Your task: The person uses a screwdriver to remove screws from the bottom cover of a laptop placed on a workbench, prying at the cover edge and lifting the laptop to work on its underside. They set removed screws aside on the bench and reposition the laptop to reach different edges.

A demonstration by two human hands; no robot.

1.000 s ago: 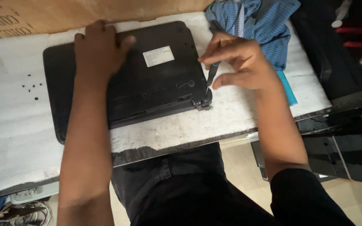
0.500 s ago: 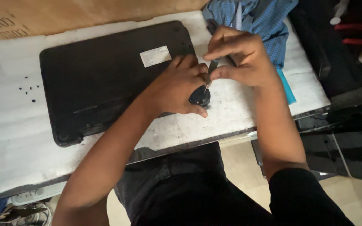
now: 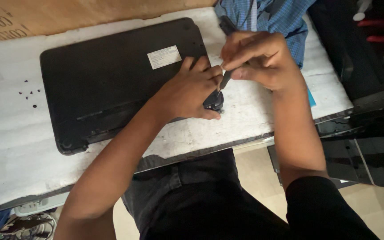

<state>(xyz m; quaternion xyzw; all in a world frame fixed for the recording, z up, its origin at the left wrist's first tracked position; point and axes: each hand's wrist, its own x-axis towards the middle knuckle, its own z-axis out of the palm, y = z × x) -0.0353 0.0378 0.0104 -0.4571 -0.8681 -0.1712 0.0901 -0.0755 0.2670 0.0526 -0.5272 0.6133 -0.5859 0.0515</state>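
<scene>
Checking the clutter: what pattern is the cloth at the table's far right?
Blue checked cloth, seen in the head view.
</scene>
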